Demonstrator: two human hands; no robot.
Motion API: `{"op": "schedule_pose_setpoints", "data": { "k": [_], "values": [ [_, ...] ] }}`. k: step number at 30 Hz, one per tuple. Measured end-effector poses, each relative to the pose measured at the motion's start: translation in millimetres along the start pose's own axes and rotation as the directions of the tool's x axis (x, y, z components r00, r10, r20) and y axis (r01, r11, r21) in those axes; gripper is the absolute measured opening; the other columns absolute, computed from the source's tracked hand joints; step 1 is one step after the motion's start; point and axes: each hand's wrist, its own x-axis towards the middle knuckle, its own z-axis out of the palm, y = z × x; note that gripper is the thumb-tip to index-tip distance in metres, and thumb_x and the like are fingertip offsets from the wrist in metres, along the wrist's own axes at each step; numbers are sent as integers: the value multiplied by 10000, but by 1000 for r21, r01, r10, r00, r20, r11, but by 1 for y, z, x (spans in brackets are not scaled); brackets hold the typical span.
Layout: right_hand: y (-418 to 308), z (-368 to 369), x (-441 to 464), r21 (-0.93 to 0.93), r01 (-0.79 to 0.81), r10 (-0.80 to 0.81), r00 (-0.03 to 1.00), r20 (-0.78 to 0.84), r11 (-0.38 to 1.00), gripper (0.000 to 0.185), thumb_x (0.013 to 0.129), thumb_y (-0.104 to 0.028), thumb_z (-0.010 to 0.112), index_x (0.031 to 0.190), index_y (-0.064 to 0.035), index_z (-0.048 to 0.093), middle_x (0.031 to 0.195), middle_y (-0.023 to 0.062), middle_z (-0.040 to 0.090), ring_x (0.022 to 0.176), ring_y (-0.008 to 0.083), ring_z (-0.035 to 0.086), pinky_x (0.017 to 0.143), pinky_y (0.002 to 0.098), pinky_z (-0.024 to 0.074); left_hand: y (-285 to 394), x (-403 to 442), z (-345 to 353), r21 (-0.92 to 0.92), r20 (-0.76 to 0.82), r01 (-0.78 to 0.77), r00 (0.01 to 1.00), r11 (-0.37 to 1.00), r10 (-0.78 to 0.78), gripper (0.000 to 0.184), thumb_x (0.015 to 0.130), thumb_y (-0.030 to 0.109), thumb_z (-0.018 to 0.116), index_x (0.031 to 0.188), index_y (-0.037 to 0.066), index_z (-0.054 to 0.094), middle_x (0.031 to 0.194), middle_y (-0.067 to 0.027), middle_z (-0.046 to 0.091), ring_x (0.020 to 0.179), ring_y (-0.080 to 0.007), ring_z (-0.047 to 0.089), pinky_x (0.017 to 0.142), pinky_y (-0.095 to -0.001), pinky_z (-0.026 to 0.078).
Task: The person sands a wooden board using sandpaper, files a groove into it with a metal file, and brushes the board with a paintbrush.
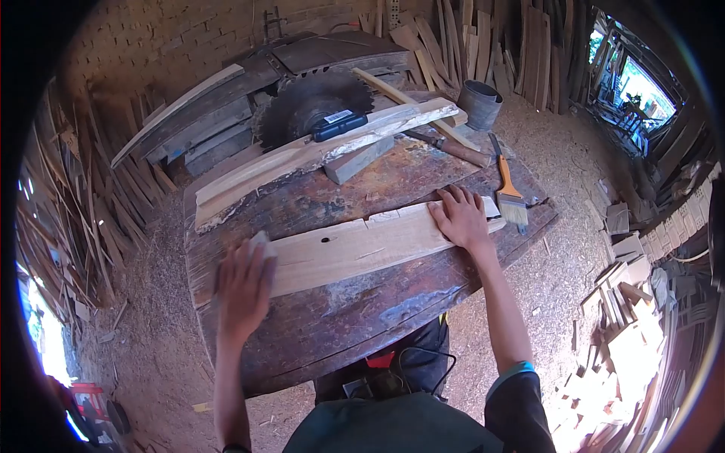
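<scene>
A pale wooden board (355,245), with a dark knot hole and a few nicks along its far edge, lies flat across the worn workbench (362,313). Near its right end, my right hand (459,219) presses on the board, fingers curled over the far edge. My left hand (245,287) is at the board's left end, its fingers smeared by motion. They are over a small pale piece (260,241), possibly sandpaper, mostly covered by the hand. Just right of my right hand, a paintbrush (506,181) with an orange handle lies by the board's end.
Behind the board, a rough-edged plank (279,162) rests on a wooden block (359,160), with a dark case (340,127) on top. A large circular saw blade (313,106) stands beyond. A hammer (461,151) and a metal can (480,106) are at the back right.
</scene>
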Motion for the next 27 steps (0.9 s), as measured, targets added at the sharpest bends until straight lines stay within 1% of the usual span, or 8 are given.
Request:
{"op": "schedule_pose_setpoints", "data": {
  "k": [4, 8, 16, 20, 21, 23, 26, 27],
  "values": [
    [4, 3, 0, 38, 14, -13, 999, -34, 999, 536, 864, -478, 402, 1236, -112, 524, 1309, 148, 464, 1272, 292, 357, 1066, 467, 208, 71, 71, 12, -394, 74, -106, 986, 913, 146, 401, 943, 342, 342, 1270, 149, 472, 1395, -144, 347, 1288, -363, 322, 1056, -520, 227],
    [6, -2, -3, 87, 28, -20, 996, -85, 996, 484, 855, -452, 463, 1164, -98, 580, 1255, 111, 522, 1227, 262, 421, 1044, 456, 249, 130, 114, 26, -500, 32, -198, 969, 843, 246, 490, 925, 380, 373, 1334, 112, 401, 1428, -146, 308, 1290, -358, 325, 1074, -479, 206],
    [10, 1, -2, 213, 40, -23, 996, -81, 976, 460, 868, -429, 453, 1137, -85, 598, 1224, 112, 548, 1213, 270, 435, 1057, 453, 225, 79, 73, 14, -518, 12, -128, 988, 846, 157, 459, 902, 343, 415, 1293, 107, 456, 1371, -153, 392, 1290, -352, 327, 1069, -468, 231],
    [11, -13, 3, 399, -96, 76, 995, 64, 912, 443, 883, -413, 454, 1131, -80, 607, 1181, 129, 574, 1169, 240, 483, 1044, 428, 262, 60, 55, 7, -672, 10, -91, 991, 735, 132, 372, 880, 127, 436, 1240, 52, 497, 1306, -165, 464, 1250, -331, 397, 1041, -411, 290],
    [25, 1, 10, 707, -103, 52, 994, 93, 700, 415, 902, -370, 459, 1131, -57, 603, 1161, 125, 592, 1117, 215, 523, 998, 383, 335, 56, 62, 10, -813, 28, -39, 994, 580, 106, 367, 868, 67, 428, 1226, 37, 504, 1288, -167, 482, 1235, -320, 421, 1029, -387, 309],
    [-5, -42, -7, 881, 77, 135, 978, -157, 468, 383, 918, -325, 463, 1131, -40, 603, 1163, 128, 592, 1090, 190, 538, 957, 343, 381, 55, 69, 11, -950, 129, 148, 988, 275, -87, 396, 802, -107, 390, 1164, -14, 523, 1188, -168, 558, 1145, -270, 520, 944, -300, 388],
    [-45, -122, -40, 949, 213, -104, 975, -194, 232, 567, 948, -427, 292, 1167, 29, 548, 1171, 151, 578, 1109, 251, 535, 965, 369, 382, 51, 90, -7, -952, 49, 93, 987, 291, -155, 365, 801, -99, 393, 1126, -16, 537, 1099, -175, 594, 1033, -254, 584, 877, -301, 427],
    [-56, -149, -53, 953, 269, -234, 944, -232, 141, 671, 951, -485, 202, 1196, 59, 509, 1172, 172, 570, 1121, 269, 527, 967, 393, 385, 56, 100, -23, -917, -169, -106, 976, 384, -134, 352, 796, -104, 383, 1096, -19, 546, 1024, -181, 610, 941, -272, 607, 830, -312, 445]
  ]
}}
